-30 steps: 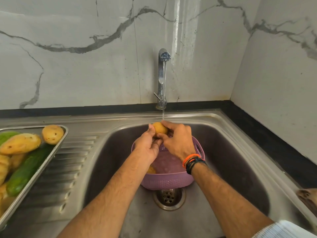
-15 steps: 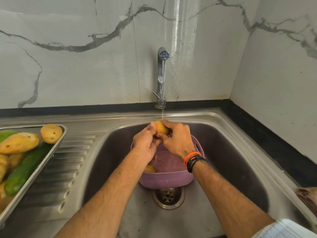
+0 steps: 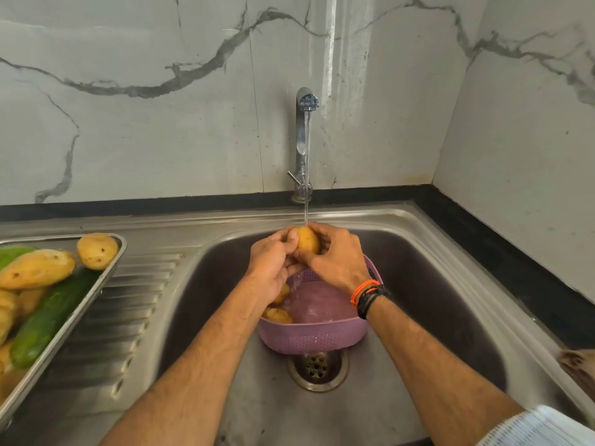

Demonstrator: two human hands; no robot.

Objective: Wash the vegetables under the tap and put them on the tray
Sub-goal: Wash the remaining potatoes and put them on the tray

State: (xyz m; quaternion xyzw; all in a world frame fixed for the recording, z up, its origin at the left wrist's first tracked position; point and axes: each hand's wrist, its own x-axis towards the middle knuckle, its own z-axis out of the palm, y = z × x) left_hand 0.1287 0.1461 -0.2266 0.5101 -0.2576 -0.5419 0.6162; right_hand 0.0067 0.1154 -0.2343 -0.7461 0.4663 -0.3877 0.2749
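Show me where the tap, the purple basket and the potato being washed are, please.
tap [image 3: 302, 136], head view, on its upright metal pipe.
purple basket [image 3: 314, 338], head view, on its near outer wall.
potato [image 3: 307, 239], head view, on its bare skin between the two hands.

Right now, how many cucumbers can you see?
2, both on the metal tray at the left. One dark green cucumber lies along the tray's near side. A lighter green one peeks out behind the potatoes. More could be hidden under the pile.

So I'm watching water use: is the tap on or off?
On. A thin stream runs from the tap onto the potato held by both hands.
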